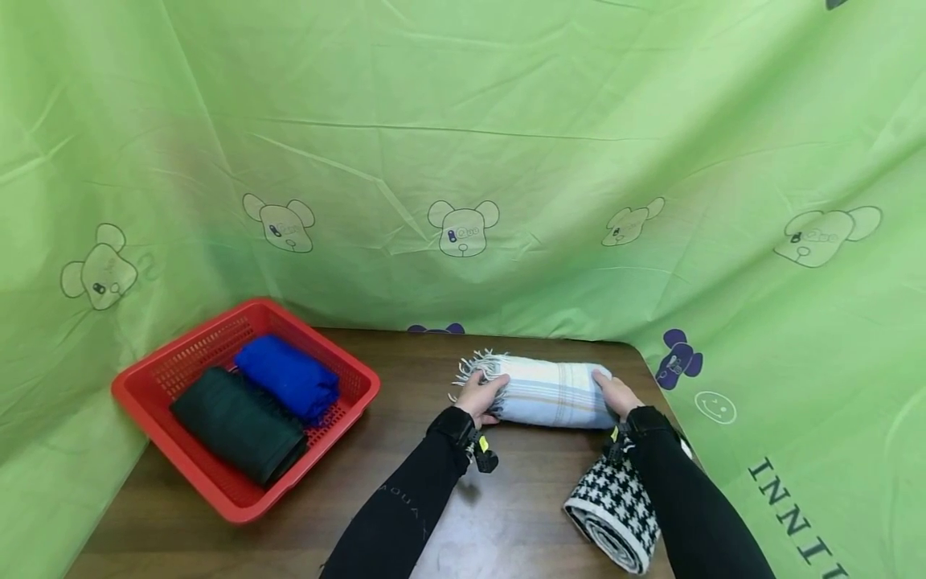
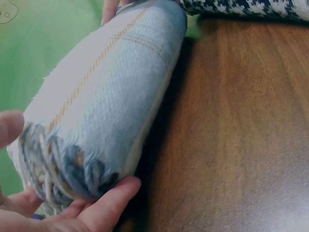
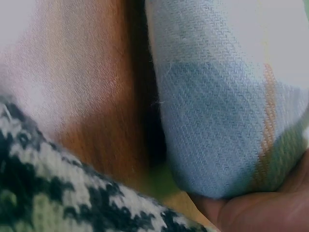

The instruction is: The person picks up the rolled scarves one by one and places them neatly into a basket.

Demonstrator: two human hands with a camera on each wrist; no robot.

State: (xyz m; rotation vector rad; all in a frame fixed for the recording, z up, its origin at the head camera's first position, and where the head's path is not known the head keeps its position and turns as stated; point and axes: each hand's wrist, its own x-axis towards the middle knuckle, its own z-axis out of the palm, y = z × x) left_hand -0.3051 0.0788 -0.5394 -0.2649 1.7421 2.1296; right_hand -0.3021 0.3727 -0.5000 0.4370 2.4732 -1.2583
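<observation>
A light blue and white plaid scarf [image 1: 553, 394] with a pale fringe lies as a folded bundle across the back right of the table. My left hand [image 1: 481, 398] grips its fringed end; in the left wrist view the thumb is on one side and the fingers [image 2: 113, 205] curl under the other. At the opposite, smooth end my right hand [image 1: 616, 394] holds the bundle, its fingers [image 3: 265, 210] tucked beneath the edge in the right wrist view. A rolled black-and-white houndstooth scarf [image 1: 615, 511] lies near my right forearm, partly covered by it.
To the left stands a red plastic basket [image 1: 195, 338] holding a folded dark green cloth [image 1: 235, 422] and a folded blue cloth [image 1: 289, 374]. A green printed curtain [image 1: 463, 145] hangs behind and beside the brown wooden table [image 1: 405, 402].
</observation>
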